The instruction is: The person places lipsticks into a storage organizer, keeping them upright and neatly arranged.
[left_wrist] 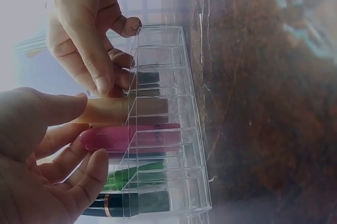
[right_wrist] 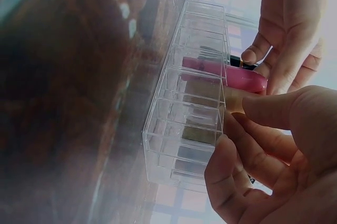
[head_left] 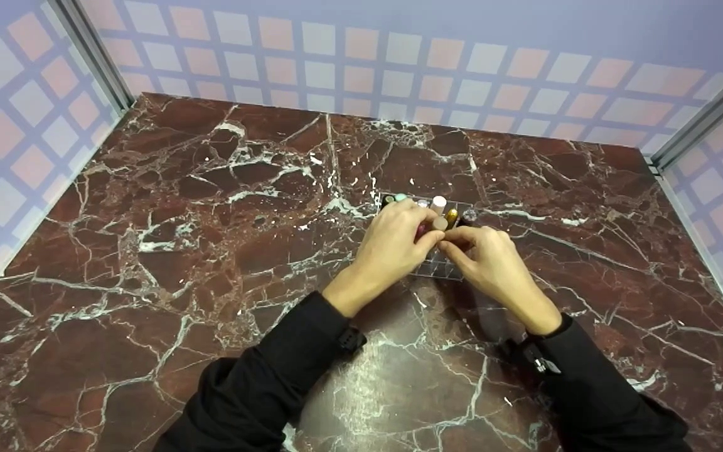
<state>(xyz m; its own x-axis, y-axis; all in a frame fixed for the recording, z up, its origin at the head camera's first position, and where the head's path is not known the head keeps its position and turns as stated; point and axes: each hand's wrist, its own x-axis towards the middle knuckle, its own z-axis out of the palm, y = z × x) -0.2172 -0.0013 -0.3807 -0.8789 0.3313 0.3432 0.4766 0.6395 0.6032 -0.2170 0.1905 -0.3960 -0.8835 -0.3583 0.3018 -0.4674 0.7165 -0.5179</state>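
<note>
A beige lipstick tube (left_wrist: pixel 108 111) stands in a slot of a clear acrylic holder (right_wrist: pixel 147 153), its upper part above the rim. My left hand (head_left: pixel 393 242) pinches the tube's top between thumb and index finger. From the other side my right hand (head_left: pixel 493 258) pinches it too, thumb and index fingertips close to the left thumb. Beside it a pink tube (left_wrist: pixel 129 139) stands upright, close to the left fingers. Farther along that side are a green tube (left_wrist: pixel 124 177) and a black tube with a gold band (left_wrist: pixel 113 204).
In the head view a white-capped tube (head_left: pixel 439 202), a gold tube (head_left: pixel 452 215) and a dark tube (head_left: pixel 469 216) stand at the holder's back and right. The holder rests on a dark red marbled tabletop (head_left: pixel 211 314). Tile-patterned panels (head_left: pixel 361 63) enclose the back and sides.
</note>
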